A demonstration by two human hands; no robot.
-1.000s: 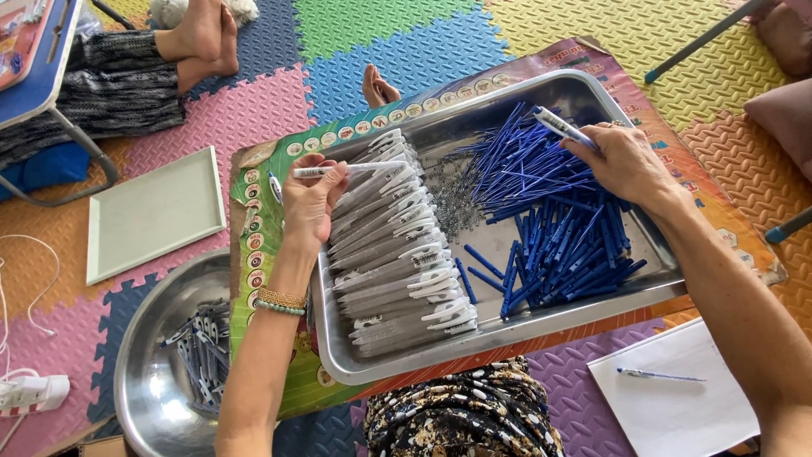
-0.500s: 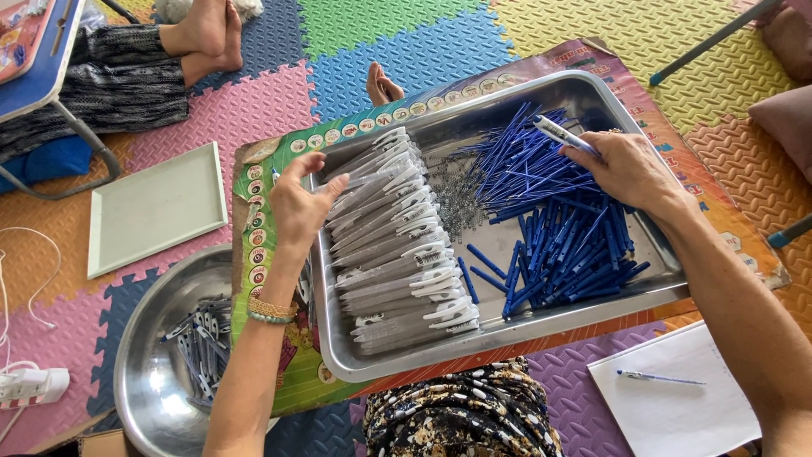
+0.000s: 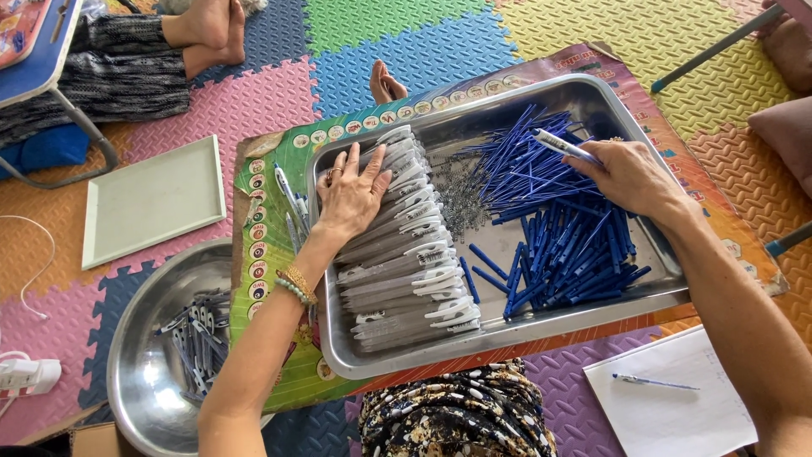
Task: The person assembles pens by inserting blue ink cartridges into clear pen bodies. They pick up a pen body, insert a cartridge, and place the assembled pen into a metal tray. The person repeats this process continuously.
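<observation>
- Foam floor mats (image 3: 406, 51) in interlocking pink, blue, green, yellow and orange tiles cover the ground; a printed poster sheet (image 3: 271, 254) lies on them under the work.
- On the poster sits a rectangular steel tray (image 3: 592, 93), set at a slight diagonal.
- Left part of the tray: a row of grey-white pen barrels with clips (image 3: 406, 279), stacked side by side.
- Middle of the tray: a small heap of metal springs (image 3: 461, 207).
- Right part of the tray: a loose pile of blue pen parts (image 3: 562, 245).
- Left hand (image 3: 353, 193): flat, palm down on the upper end of the pen barrel row, fingers spread and extended; it grips nothing, only presses on the barrels. A beaded bracelet (image 3: 296, 283) is on the wrist.
- Right hand (image 3: 626, 173): resting over the blue pile, fingers curled closed around one assembled white-and-blue pen (image 3: 562, 145), whose end projects to the left beyond the fingers.
- Beside the tray's left edge, a few finished pens (image 3: 288, 199) lie on the poster.
- Lower left: a round steel bowl (image 3: 144, 389) holding more pens.
- Left of the poster: a pale square tray (image 3: 152, 203), lying flat.
- Lower right: a sheet of white paper (image 3: 677, 410) with a single pen on it.
- Top left: another person's bare feet (image 3: 207, 34).
</observation>
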